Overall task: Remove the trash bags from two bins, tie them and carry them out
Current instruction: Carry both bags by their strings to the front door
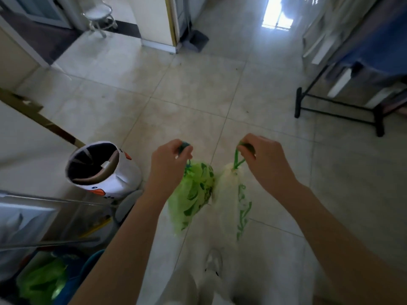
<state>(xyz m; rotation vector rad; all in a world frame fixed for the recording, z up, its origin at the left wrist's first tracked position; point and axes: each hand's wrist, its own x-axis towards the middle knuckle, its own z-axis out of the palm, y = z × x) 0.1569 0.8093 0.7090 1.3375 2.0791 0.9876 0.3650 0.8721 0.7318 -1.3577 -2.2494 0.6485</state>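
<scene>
White bin (103, 166) at near left sits empty. Centre: green bag (193, 192) in left hand (169, 159), pale bag (231, 199) in right hand (266, 157) — both fists closed on drawstrings, prob. tied, held apart w/ bags clear of floor for carrying out.

A bright green trash bag (193, 192) with darker green leaf print hangs beside a pale translucent bag (229, 194) with green markings, near a white, orange-accented bin (119, 177) on beige floor tiles (198, 84).
</scene>
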